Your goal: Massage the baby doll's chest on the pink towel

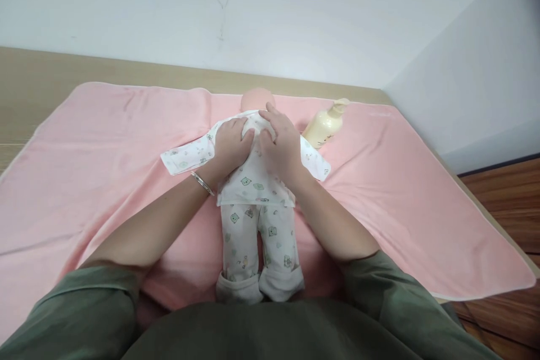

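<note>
A baby doll [258,100] lies on a pink blanket, its bald head at the far end. It wears a white printed top [253,184] with the sleeves spread to both sides, and matching trousers [274,236] with turned-up cuffs. On the left of the doll's upper body rests my left hand [231,145], fingers laid over the cloth and a silver bangle at the wrist. My right hand [282,143] lies on the other side of the chest, fingers spread, thumb towards the left hand. Neither hand visibly grips anything. The doll's shoulders are partly hidden beneath them.
A cream pump bottle [324,126] lies tilted on the pink blanket [147,118], right of the doll. The blanket covers most of a wooden tabletop [54,67]. A white wall [295,17] rises behind, and brown wooden furniture [506,197] stands at the right.
</note>
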Tool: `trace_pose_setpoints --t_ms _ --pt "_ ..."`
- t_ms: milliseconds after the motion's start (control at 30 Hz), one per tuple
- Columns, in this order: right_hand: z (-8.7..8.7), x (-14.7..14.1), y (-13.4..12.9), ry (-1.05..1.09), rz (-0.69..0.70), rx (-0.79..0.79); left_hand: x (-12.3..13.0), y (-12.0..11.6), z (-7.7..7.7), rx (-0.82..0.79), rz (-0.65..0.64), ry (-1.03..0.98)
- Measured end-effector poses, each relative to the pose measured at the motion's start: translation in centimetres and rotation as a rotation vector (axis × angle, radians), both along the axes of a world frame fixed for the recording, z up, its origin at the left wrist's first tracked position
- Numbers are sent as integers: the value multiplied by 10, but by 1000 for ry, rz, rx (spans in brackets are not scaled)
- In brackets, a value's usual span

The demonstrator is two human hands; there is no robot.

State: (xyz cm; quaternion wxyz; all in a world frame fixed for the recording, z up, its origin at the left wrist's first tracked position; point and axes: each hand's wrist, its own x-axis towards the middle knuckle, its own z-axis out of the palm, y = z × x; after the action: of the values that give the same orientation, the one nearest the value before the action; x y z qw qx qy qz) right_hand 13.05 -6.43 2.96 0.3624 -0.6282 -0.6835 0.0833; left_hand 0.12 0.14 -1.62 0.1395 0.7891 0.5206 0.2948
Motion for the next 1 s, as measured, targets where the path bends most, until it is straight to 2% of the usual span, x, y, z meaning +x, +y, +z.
trace_pose_setpoints --t_ms 200,333,433,567,633,833,1000 --pt "-9 -6 3 -68 94 -94 -1 1 -1 20 7 -30" --pt "1 0 -4 -42 83 0 -1 0 -2 14 -1 -17" --pt "1 3 -3 -76 28 82 0 0 -2 -8 27 -2" --pt "-13 2 8 -169 73 -37 0 -2 0 7 9 1" --pt "-14 3 10 -186 112 -86 0 -3 1 18 1 -3" --pt "-9 5 3 -141 59 85 1 -2 -1 -2 26 -8" --pt "-18 0 8 -227 88 -65 0 -2 0 40 0 -36"
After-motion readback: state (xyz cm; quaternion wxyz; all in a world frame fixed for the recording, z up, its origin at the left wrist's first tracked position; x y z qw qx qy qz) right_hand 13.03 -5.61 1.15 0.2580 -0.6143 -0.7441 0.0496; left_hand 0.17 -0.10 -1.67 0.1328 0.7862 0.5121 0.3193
